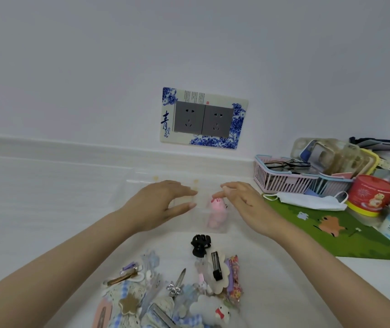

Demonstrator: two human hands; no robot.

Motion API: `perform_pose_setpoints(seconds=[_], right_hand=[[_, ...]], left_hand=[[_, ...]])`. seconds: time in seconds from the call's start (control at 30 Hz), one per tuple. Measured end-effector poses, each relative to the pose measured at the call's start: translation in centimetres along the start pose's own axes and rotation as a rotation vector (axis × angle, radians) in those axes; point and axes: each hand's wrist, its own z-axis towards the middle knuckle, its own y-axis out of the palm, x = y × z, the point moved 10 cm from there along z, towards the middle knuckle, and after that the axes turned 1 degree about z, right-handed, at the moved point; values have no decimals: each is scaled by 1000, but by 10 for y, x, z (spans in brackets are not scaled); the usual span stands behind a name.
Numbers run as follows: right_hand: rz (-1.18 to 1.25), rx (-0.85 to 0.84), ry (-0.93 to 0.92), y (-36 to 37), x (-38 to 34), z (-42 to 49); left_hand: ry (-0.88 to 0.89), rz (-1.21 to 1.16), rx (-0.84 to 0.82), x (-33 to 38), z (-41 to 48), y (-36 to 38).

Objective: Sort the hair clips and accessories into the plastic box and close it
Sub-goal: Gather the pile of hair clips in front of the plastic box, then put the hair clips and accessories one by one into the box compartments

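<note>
A clear plastic box (215, 227) lies on the white table near the wall, hard to make out, with a pink plush accessory (217, 213) inside it. My left hand (163, 204) hovers over the box's left part, fingers spread and empty. My right hand (243, 202) reaches in from the right, its fingertips just above the pink plush. Nearer to me lies a pile of hair clips and accessories (165, 292), with a black claw clip (200, 243) at its far edge, a black flat clip on a cream flower (217, 268) and a white plush clip (210, 310).
A double wall socket (203, 118) sits above the table. To the right are a green mat (326, 230), a white face mask (307, 200), a pink basket with glasses (281, 177), a red tin (370, 195) and other clutter.
</note>
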Motion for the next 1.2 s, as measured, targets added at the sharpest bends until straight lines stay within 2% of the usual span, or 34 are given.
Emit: perform_pose_setpoints(seconds=[0.07,0.13,0.2,0.23,0.33,0.37,0.47,0.6,0.67,0.73,0.87,0.93,1.1,1.2], right_hand=[[22,28,-34,-4,-6,-8],[91,166,-101,-20,-17,-23],[161,258,-94,-33,-21,-42],[183,220,-33,-31,-17,-49],[206,-139,222,11,4,-73],[235,-207,277,22,9,-80],[296,-222,353,33,15,-88],[453,-262,395,42,9,-93],[511,-204,386,33,7,-92],[525,-85,354,11,5,-87],[513,174,243,-44,-6,-69],[484,249,205,-60,-11,-52],[402,313,164,-62,-21,5],[339,266,176,-45,-21,33]], left_hand=[[18,-19,69,5,-6,-9],[31,-95,155,11,-19,-21],[49,-170,198,21,-37,-28],[55,-202,192,26,-47,-27],[36,-305,64,39,-76,-5],[25,-342,2,42,-84,6],[-10,-480,-113,42,-98,27],[-67,-575,-112,37,-97,29],[-79,-602,-83,35,-95,26],[-64,-556,-9,31,-95,16],[28,-217,203,22,-92,-20],[24,-92,253,14,-89,-28],[-44,-8,201,-14,-85,-8],[-36,12,200,-16,-85,-4]])
